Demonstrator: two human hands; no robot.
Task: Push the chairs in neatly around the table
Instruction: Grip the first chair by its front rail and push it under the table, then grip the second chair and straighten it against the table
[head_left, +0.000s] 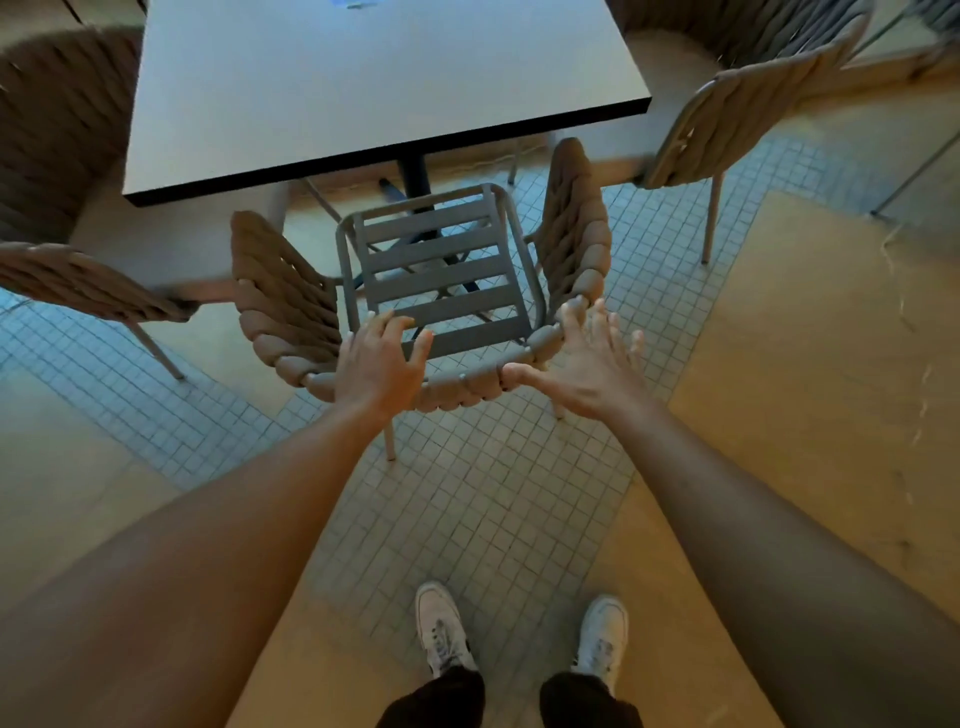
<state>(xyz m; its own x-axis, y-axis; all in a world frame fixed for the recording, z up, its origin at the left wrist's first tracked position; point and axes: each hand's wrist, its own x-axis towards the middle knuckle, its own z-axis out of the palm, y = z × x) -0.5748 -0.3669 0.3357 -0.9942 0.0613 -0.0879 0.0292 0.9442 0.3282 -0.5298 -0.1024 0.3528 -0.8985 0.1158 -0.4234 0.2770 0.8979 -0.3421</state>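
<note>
A chair (441, 270) with a grey slatted metal seat and a curved brown woven backrest stands in front of me, its seat front near the table's (363, 93) near edge. My left hand (382, 361) rests on top of the backrest, fingers curled over its rim toward the seat. At the backrest's right part, my right hand (582, 364) is flat and spread, with the thumb touching the rim. A second woven chair (78, 197) sits at the table's left side. A third chair (727, 109) stands at the right side.
The square grey table stands on a black central post (413, 174). The floor is small grey tiles with tan wooden areas to the left and right. My two white shoes (519, 629) stand on the tiles behind the chair.
</note>
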